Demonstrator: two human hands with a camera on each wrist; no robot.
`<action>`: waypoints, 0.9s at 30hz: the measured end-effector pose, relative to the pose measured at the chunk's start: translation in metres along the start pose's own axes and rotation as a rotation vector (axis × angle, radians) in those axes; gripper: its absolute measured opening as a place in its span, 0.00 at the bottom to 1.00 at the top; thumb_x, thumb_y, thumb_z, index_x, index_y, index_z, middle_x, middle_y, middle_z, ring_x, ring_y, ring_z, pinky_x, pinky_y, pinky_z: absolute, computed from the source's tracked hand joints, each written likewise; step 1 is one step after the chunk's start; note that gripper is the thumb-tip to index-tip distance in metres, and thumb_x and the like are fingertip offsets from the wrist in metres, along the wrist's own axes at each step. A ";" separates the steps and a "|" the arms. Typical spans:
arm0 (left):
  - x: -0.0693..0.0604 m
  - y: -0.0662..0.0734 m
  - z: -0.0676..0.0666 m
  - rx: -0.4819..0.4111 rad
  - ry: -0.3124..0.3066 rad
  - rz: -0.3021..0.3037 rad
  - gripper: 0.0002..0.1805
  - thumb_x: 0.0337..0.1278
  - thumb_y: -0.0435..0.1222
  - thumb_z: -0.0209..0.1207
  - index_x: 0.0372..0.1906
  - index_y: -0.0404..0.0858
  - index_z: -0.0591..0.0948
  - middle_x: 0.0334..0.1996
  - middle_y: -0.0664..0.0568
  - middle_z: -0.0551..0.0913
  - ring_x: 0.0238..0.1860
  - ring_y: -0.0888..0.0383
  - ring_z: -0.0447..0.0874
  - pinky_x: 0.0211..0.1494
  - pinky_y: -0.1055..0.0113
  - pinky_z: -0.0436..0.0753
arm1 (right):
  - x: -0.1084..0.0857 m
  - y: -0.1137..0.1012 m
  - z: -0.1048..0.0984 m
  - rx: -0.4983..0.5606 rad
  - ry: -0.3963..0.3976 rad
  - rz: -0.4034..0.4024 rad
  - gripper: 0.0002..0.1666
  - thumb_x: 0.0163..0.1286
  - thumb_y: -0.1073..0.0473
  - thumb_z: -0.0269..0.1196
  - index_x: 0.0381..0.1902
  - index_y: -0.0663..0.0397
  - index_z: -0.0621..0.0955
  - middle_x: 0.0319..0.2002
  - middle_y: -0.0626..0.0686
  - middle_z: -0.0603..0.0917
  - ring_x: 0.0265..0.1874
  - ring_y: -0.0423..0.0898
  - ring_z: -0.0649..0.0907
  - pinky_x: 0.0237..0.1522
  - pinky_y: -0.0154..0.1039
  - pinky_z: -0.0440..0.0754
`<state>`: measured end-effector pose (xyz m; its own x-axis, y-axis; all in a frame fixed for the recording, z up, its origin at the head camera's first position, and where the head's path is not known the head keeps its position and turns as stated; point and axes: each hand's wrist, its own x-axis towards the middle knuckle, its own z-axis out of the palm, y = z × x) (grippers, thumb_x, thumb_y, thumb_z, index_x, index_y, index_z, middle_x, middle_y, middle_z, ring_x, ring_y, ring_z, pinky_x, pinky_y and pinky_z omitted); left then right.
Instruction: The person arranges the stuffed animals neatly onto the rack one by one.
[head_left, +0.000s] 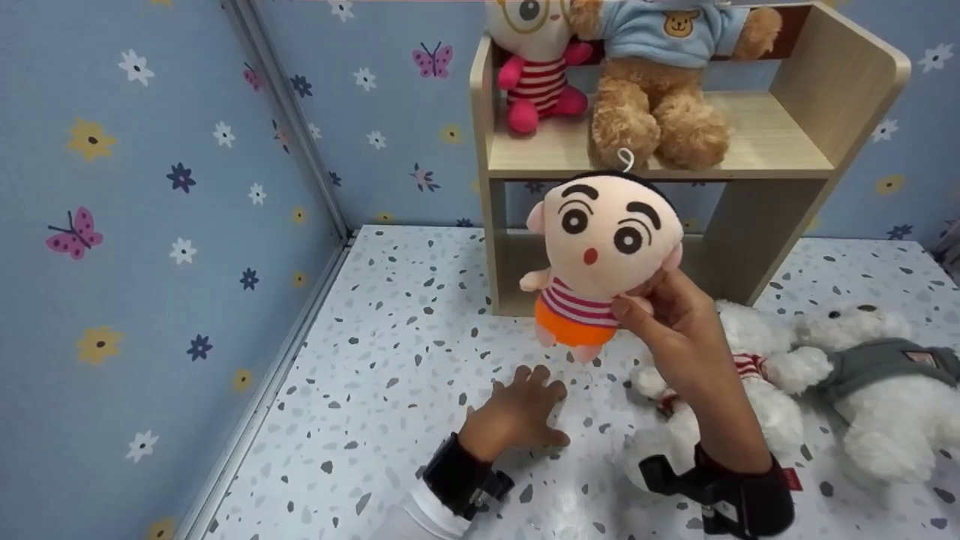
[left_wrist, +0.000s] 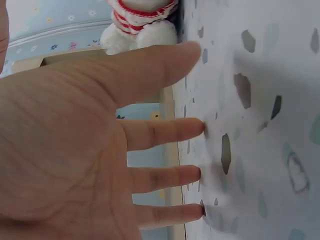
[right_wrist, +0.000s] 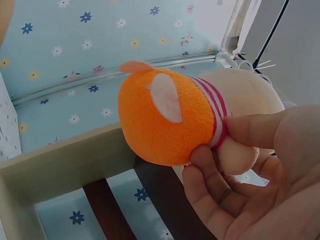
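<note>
the doll point(head_left: 592, 251) is in front of the shelf point(head_left: 784, 135), pinched at its side by thumb and fingers of the right hand point(head_left: 679, 330). the left hand point(head_left: 519, 411), fingers spread, is at its seven o'clock, white bears point(head_left: 896, 405) at four.

I see the left hand point(left_wrist: 75, 145) with its palm bare, three straight fingers point(left_wrist: 160, 134) side by side and the thumb point(left_wrist: 155, 67) held apart from them. The fingertips meet a white surface point(left_wrist: 270, 65) with grey and pale green flecks. Just past the thumb sits a fluffy white toy point(left_wrist: 139, 19) in a red-and-white striped top. Behind the fingers stands a pale wooden shelf point(left_wrist: 172, 154), and blue flowered wallpaper point(left_wrist: 145, 157) shows through the gaps between them.
</note>
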<state>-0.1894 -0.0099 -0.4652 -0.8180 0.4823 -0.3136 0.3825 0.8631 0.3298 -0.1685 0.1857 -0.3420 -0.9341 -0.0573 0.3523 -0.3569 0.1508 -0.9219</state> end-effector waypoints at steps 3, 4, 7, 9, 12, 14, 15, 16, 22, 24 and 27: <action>0.000 0.003 0.002 0.023 0.005 -0.011 0.36 0.41 0.52 0.78 0.58 0.50 0.75 0.57 0.51 0.71 0.60 0.50 0.66 0.59 0.43 0.76 | -0.001 -0.003 -0.003 -0.003 0.022 0.011 0.21 0.72 0.69 0.64 0.61 0.54 0.78 0.49 0.55 0.86 0.42 0.51 0.85 0.48 0.37 0.88; 0.000 0.003 0.003 0.024 0.006 -0.011 0.38 0.39 0.51 0.79 0.59 0.50 0.75 0.57 0.51 0.70 0.60 0.50 0.65 0.58 0.43 0.76 | -0.001 -0.003 -0.004 -0.003 0.029 0.013 0.22 0.72 0.68 0.64 0.62 0.54 0.78 0.49 0.54 0.87 0.42 0.51 0.85 0.48 0.37 0.88; 0.000 0.006 0.005 0.031 0.014 -0.014 0.45 0.33 0.50 0.81 0.63 0.51 0.73 0.59 0.51 0.69 0.62 0.49 0.65 0.57 0.43 0.75 | -0.002 -0.006 -0.007 0.008 0.053 0.015 0.21 0.71 0.67 0.65 0.61 0.55 0.79 0.48 0.55 0.87 0.41 0.51 0.86 0.46 0.37 0.89; 0.000 0.007 0.006 0.044 0.018 -0.021 0.47 0.32 0.50 0.82 0.65 0.51 0.72 0.61 0.50 0.69 0.63 0.49 0.65 0.58 0.42 0.75 | -0.004 -0.008 -0.009 0.028 0.074 0.014 0.20 0.70 0.68 0.66 0.59 0.57 0.80 0.47 0.55 0.87 0.39 0.50 0.86 0.44 0.36 0.89; 0.001 0.009 0.007 0.068 0.022 -0.034 0.50 0.33 0.51 0.82 0.68 0.52 0.71 0.63 0.49 0.69 0.64 0.48 0.65 0.58 0.41 0.76 | -0.007 -0.011 -0.013 0.081 0.103 -0.006 0.19 0.69 0.70 0.66 0.57 0.60 0.80 0.45 0.56 0.87 0.36 0.48 0.86 0.43 0.35 0.89; 0.000 0.009 0.008 0.079 0.027 -0.042 0.51 0.33 0.51 0.82 0.69 0.52 0.70 0.63 0.48 0.68 0.64 0.48 0.65 0.59 0.40 0.76 | -0.008 -0.014 -0.015 0.108 0.120 -0.028 0.21 0.68 0.71 0.67 0.58 0.60 0.80 0.45 0.56 0.87 0.36 0.47 0.87 0.42 0.34 0.89; 0.000 0.009 0.008 0.083 0.031 -0.044 0.51 0.34 0.51 0.81 0.70 0.52 0.69 0.63 0.48 0.68 0.65 0.48 0.64 0.60 0.39 0.75 | -0.008 -0.015 -0.016 0.122 0.128 -0.043 0.22 0.68 0.71 0.66 0.59 0.61 0.80 0.46 0.56 0.88 0.36 0.47 0.87 0.41 0.34 0.89; -0.001 0.008 0.008 0.086 0.036 -0.044 0.52 0.34 0.51 0.81 0.70 0.52 0.69 0.64 0.48 0.68 0.65 0.47 0.64 0.60 0.38 0.75 | -0.009 -0.017 -0.018 0.137 0.140 -0.053 0.22 0.67 0.72 0.66 0.59 0.62 0.80 0.46 0.56 0.88 0.36 0.47 0.87 0.41 0.34 0.88; 0.000 0.009 0.009 0.072 0.047 -0.039 0.54 0.34 0.51 0.81 0.72 0.52 0.68 0.68 0.47 0.67 0.70 0.45 0.62 0.64 0.33 0.72 | -0.014 -0.025 -0.037 0.222 0.233 -0.050 0.25 0.66 0.75 0.66 0.61 0.64 0.79 0.50 0.60 0.87 0.39 0.50 0.88 0.40 0.35 0.89; 0.000 0.010 0.010 0.078 0.044 -0.045 0.55 0.33 0.53 0.81 0.73 0.54 0.67 0.69 0.47 0.66 0.71 0.45 0.62 0.66 0.32 0.72 | -0.017 -0.026 -0.046 0.250 0.276 -0.038 0.26 0.65 0.75 0.66 0.62 0.66 0.79 0.52 0.61 0.87 0.39 0.50 0.89 0.41 0.36 0.89; 0.000 0.011 0.012 0.083 0.043 -0.055 0.56 0.32 0.54 0.81 0.73 0.56 0.67 0.70 0.47 0.65 0.71 0.45 0.62 0.66 0.32 0.72 | -0.019 -0.026 -0.058 0.216 0.348 -0.023 0.28 0.65 0.74 0.67 0.63 0.64 0.79 0.53 0.60 0.86 0.38 0.49 0.89 0.40 0.34 0.88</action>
<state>-0.1805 0.0012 -0.4722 -0.8555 0.4286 -0.2905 0.3693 0.8983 0.2380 -0.1415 0.2399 -0.3150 -0.8832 0.2851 0.3725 -0.4042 -0.0598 -0.9127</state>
